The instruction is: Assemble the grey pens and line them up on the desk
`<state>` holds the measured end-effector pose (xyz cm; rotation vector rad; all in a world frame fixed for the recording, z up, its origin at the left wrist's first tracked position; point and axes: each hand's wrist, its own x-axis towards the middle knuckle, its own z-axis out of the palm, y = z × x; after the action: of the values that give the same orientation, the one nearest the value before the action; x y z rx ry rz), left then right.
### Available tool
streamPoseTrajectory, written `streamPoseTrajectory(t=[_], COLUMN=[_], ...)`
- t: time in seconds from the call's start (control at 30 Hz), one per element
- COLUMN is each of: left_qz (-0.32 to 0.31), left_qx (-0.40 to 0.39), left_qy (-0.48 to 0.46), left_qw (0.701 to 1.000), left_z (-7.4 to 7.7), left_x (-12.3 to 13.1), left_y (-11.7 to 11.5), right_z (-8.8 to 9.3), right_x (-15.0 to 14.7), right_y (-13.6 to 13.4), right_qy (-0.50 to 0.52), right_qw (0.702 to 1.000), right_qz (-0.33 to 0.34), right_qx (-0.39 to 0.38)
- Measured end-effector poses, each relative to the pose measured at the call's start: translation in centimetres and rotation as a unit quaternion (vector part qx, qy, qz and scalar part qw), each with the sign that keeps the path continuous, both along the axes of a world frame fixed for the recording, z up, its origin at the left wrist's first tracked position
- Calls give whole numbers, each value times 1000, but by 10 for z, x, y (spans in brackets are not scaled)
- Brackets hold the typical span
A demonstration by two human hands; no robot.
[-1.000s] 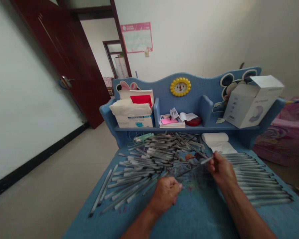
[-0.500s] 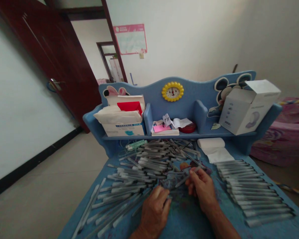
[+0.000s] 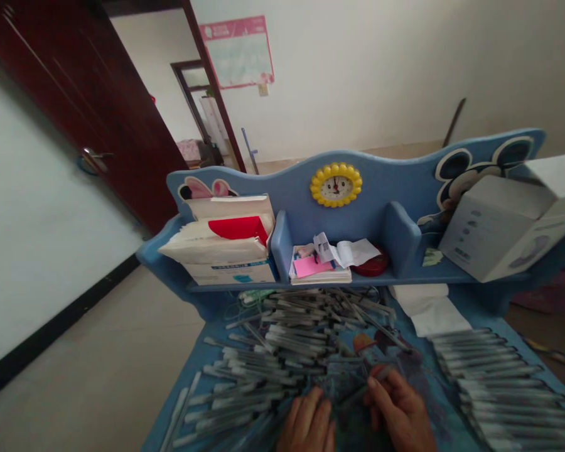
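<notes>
"What's changing?"
"The right hand is bringing its pinched slim grey plastic pen near the left hand, in front of the yellow flower-shaped clock."
"Left grip?"
"Hiding from view; can't tell."

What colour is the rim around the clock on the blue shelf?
The clock's rim is yellow, scalloped like flower petals; it shows best in the head view.

A yellow flower clock is on the blue shelf. A white box sits near its right end. The dark red door is open.
</notes>
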<state>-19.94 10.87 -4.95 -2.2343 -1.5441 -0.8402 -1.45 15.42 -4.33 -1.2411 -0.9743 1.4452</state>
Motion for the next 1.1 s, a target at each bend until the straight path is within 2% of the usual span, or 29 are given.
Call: streamPoseTrajectory(t=[0.1,0.2,0.27,0.33,0.4,0.5,0.57,0.67,0.83,1.1], left_qz=[8,-5,-22,-24,-30,-9,7,30,9,4], left_qx=[-16,-27,-40,-66,-98,-134,-143,-137,-139,-131], left_qy=[-8,-4,11,35,72,118,139,157,167,178], left_qw=[1000,1000,999,997,992,984,980,978,976,975], left_z=[16,41,61,77,88,88,83,77,77,72], left_x=[7,13,19,27,35,40,36,22,-2,-19], left_y=[-5,-1,14,39,67,102,114,117,119,123], right_z=[9,14,13,11,10,13,17,20,19,21], right_x=[-1,-1,-2,-3,-2,-1,1,2,1,2], right_y=[-3,-4,-3,-2,-2,-3,-4,-4,-3,-3], right_qy=[-5,-7,-7,-10,-18,-21,-19,-19,-18,-31], right_qw=[1000,1000,1000,999,999,998,998,997,997,998], right_qz=[-3,-1,-5,-8,-5,1,3,3,2,0], right_qx=[6,21,30,36,46,63,67,73,72,60])
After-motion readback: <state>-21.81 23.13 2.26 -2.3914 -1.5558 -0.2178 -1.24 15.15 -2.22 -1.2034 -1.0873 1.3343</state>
